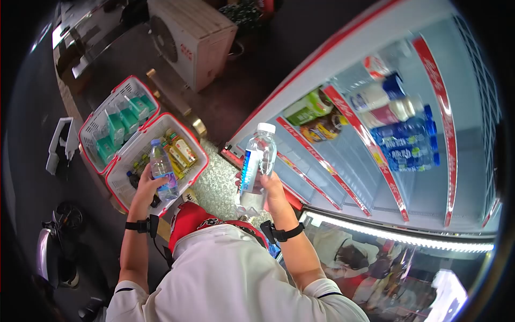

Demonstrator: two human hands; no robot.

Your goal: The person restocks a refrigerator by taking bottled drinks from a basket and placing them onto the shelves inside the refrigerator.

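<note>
My right hand [272,191] grips a clear water bottle [257,163] with a white cap and blue label, held upright in front of the open fridge [375,32]. My left hand [145,189] holds a second water bottle [162,172] over the nearer red-rimmed basket [201,166], which contains several yellow-labelled drink bottles [181,152]. Both wrists wear black straps.
A second red-rimmed basket [88,129] behind holds green cartons [122,122]. The fridge shelves carry blue-labelled water bottles [410,142], white bottles [378,96] and green and brown drinks [316,115]. An air-conditioner unit [190,37] stands beyond. The glass door [407,268] is open at lower right.
</note>
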